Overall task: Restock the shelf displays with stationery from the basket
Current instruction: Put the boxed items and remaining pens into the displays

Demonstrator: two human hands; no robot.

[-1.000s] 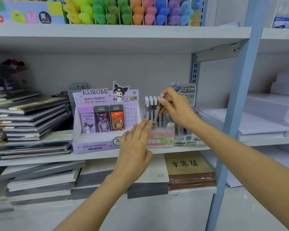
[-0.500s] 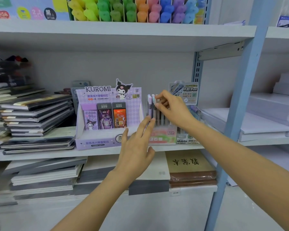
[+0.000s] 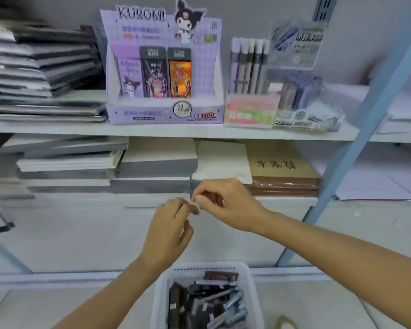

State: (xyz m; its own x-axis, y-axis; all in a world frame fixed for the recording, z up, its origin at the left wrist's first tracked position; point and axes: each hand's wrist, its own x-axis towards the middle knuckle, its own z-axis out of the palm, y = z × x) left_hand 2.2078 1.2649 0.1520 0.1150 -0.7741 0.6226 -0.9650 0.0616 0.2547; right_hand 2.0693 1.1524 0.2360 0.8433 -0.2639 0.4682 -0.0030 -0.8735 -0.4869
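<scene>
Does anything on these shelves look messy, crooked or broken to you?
Nothing looks spilled or broken. The notebook stack on the left is fanned out unevenly. The Kuromi display holds three packs bunched left, with a bare gap at its right. The picture is blurry, so small flaws could escape.

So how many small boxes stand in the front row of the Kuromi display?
3, side by side in the left part of the Kuromi display: a purple box, a dark box and an orange box. More may be hidden behind them.
</scene>
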